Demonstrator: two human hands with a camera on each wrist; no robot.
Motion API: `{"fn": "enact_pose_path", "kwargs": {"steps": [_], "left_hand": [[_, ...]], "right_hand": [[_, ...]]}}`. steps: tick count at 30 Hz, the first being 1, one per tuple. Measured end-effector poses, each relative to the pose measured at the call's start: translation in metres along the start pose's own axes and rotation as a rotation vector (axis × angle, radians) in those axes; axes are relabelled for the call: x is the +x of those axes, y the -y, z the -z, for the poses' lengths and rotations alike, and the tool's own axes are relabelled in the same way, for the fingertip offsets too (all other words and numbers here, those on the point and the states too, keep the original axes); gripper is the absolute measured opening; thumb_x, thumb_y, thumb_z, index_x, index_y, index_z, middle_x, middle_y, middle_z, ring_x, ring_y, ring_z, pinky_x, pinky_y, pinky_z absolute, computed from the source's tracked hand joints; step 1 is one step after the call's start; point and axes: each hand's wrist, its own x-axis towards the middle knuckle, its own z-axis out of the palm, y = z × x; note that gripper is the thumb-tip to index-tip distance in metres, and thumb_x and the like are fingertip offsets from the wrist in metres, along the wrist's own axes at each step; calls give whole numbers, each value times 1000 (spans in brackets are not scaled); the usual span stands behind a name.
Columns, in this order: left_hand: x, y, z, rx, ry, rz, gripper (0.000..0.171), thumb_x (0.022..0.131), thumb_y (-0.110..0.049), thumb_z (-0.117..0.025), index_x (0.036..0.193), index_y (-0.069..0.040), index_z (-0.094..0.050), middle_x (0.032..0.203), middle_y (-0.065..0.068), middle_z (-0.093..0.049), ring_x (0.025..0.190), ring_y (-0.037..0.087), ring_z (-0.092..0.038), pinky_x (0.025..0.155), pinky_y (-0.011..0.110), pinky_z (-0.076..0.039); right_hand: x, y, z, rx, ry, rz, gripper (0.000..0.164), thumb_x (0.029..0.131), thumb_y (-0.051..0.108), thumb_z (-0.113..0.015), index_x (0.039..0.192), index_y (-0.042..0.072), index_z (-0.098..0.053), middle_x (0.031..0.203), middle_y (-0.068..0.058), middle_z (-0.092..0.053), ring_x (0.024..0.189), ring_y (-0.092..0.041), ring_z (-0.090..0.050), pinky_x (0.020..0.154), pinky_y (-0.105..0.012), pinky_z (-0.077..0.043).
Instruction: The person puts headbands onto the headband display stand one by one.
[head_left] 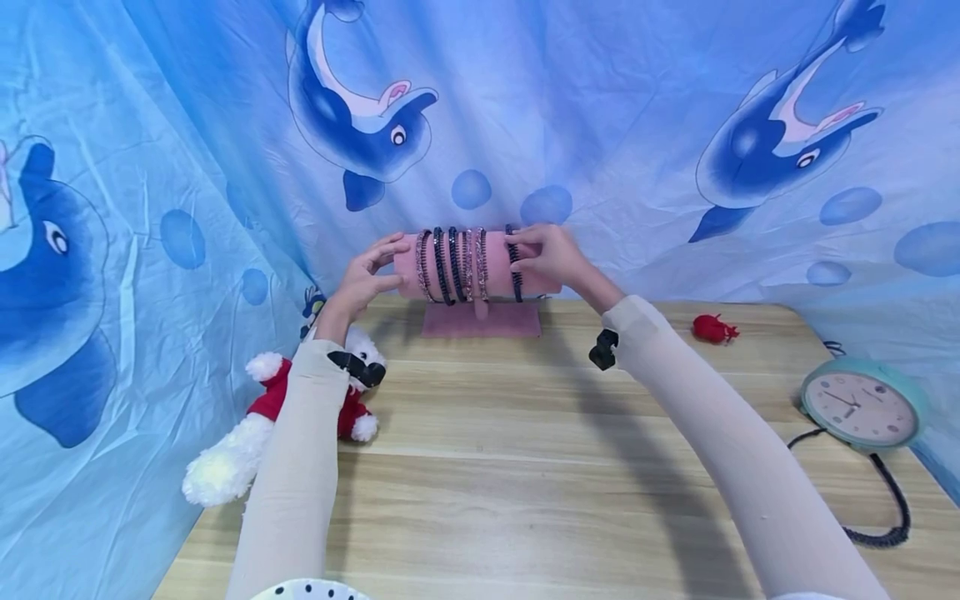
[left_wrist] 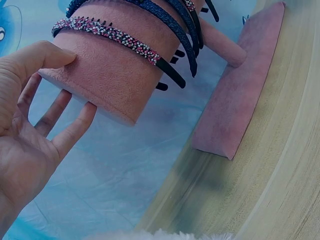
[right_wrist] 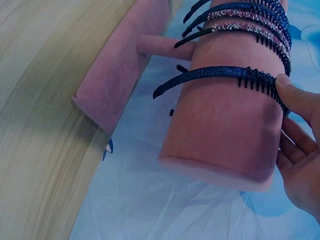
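Note:
A pink headband stand [head_left: 498, 265], a padded roll on a post and flat base [head_left: 517, 321], stands at the back of the table. Several headbands [head_left: 453, 267], dark blue glittery ones and pink-and-silver speckled ones, sit grouped on its left half. My left hand [head_left: 362, 282] holds the roll's left end, thumb on the padding and fingertips at the end rim [left_wrist: 87, 97]. At the right, my right hand [head_left: 551, 254] pinches a dark blue toothed headband [right_wrist: 215, 72] near the top of the roll, thumb on its band. Its other fingers lie behind the roll, partly hidden.
A white plush toy [head_left: 273, 417] in red lies beside my left forearm. At the right are a small red item [head_left: 714, 328], a teal clock [head_left: 862, 404] and a black coiled band [head_left: 892, 500]. A blue dolphin-print curtain [head_left: 600, 100] hangs right behind the table.

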Motion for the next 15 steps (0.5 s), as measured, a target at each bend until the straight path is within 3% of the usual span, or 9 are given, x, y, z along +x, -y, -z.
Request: {"fn": "enact_pose_path", "kwargs": {"steps": [11,15], "left_hand": [[0,1,1,2,5,3,60,86,11,-68,144,1,-53,167,-2,-33,146,27,-40,96,16,-52],[0,0,1,6,7,11,60,86,10,-68,144,1,-53,167,-2,-32,147,26,-39,98,17,-51]], "right_hand": [[6,13,-11,-76,-1,-2,54,83,18,-85,133,18,-67,143,-9,-62,143,-27,-49,128,-47,-24],[7,17,-14,-62,7,1,54,83,20,-85,134,19,-67,144,-9,-61,139,-26,-54,126,-44,-29]]}}
